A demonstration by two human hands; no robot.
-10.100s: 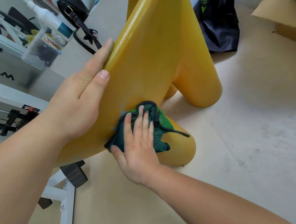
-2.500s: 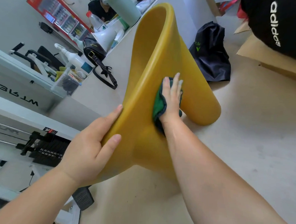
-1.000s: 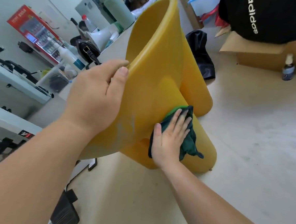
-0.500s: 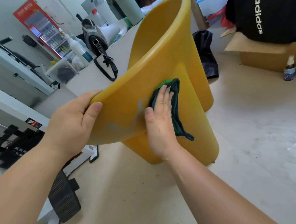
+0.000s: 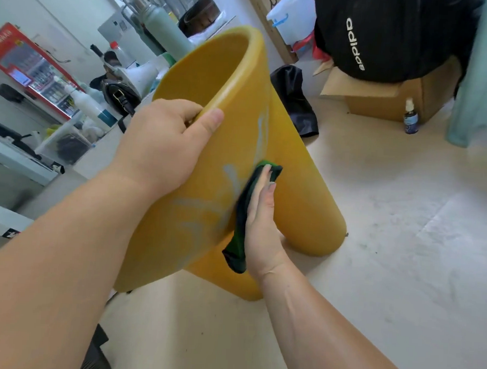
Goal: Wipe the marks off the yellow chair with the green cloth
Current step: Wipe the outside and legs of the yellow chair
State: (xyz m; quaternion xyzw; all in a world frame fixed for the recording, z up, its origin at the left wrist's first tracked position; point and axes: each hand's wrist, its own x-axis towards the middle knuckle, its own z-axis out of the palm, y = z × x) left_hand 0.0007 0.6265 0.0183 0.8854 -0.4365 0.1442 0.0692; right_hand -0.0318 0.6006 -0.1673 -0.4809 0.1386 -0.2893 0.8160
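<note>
Gripping the tilted chair's (image 5: 298,187) rim, the left hand (image 5: 165,143) steadies it on the floor (image 5: 387,262) while the right hand (image 5: 260,222) presses the cloth (image 5: 238,232) flat-fingered against its near side; grey smears (image 5: 196,207) left of the cloth look unwiped.

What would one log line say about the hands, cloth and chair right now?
left hand: grips yellow chair rim | right hand: presses green cloth on chair side | marks: pale streaks beside cloth
</note>
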